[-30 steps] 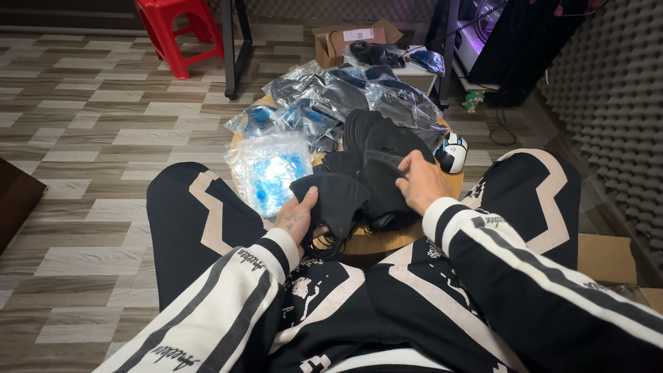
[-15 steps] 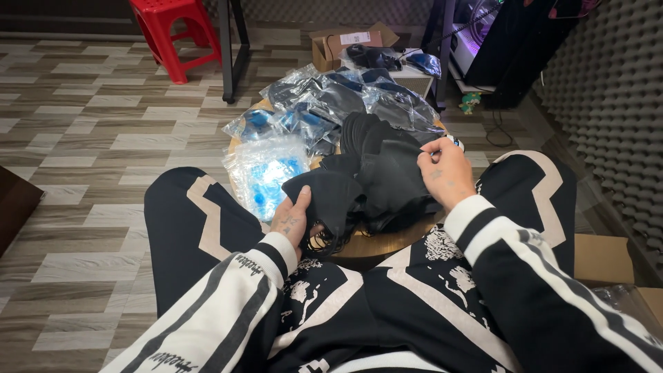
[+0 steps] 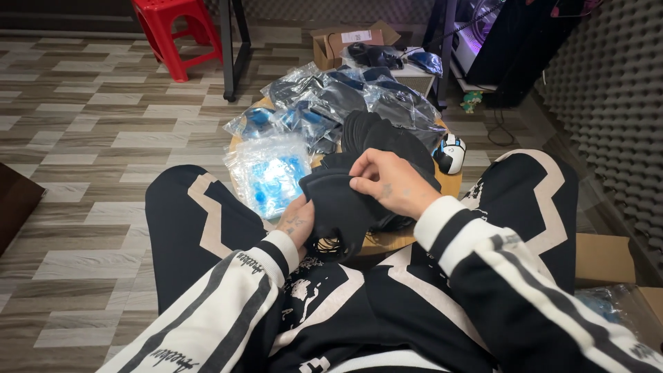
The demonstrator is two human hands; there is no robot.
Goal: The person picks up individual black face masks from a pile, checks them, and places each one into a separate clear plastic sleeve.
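I sit with my knees apart over a small round wooden table (image 3: 452, 185). My left hand (image 3: 298, 222) grips the lower edge of a black fabric piece (image 3: 338, 200) from below. My right hand (image 3: 388, 181) pinches the top of that same piece with thumb and fingers. Just behind it lies a stack of similar black fabric pieces (image 3: 383, 135). A clear plastic bag with blue items (image 3: 266, 173) rests at the table's left edge, close to my left hand.
Several clear bags holding dark items (image 3: 331, 97) are piled at the far side of the table. A white and blue mouse-like gadget (image 3: 450, 152) lies right of the stack. A red stool (image 3: 169, 31), an open cardboard box (image 3: 342, 43) and another cardboard box (image 3: 604, 259) stand around.
My right hand has come back from the far right of the stack towards me and now pinches the black piece that my left hand holds.
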